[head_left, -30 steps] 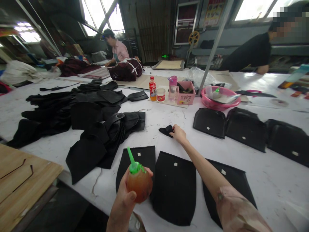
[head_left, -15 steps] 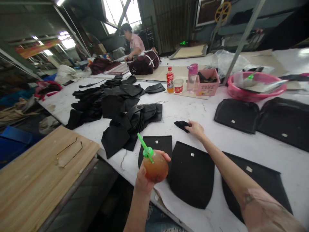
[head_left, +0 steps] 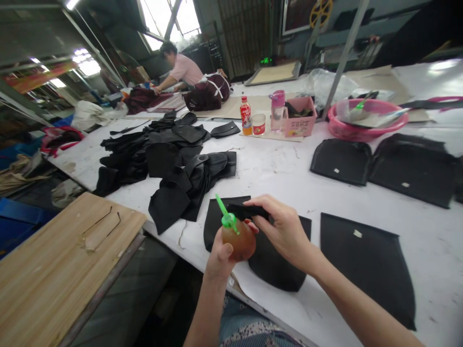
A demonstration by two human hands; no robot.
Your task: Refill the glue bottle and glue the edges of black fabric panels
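I see a heap of black pieces (head_left: 164, 149) and a pink basin (head_left: 347, 132) beyond. The left hand (head_left: 219, 255) wraps the amber squeeze bottle (head_left: 241, 243); the right hand (head_left: 284, 229) pinches a small black piece (head_left: 253, 210) beside it, partly hiding black panels (head_left: 280, 265). Contact between them, I can't tell.

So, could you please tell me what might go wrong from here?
The left hand grips a round bottle of amber liquid near the black panels; too hard a squeeze might drip onto them. The right hand pinches a small black piece close to the green nozzle, so a slip could knock the tip or smear the piece.
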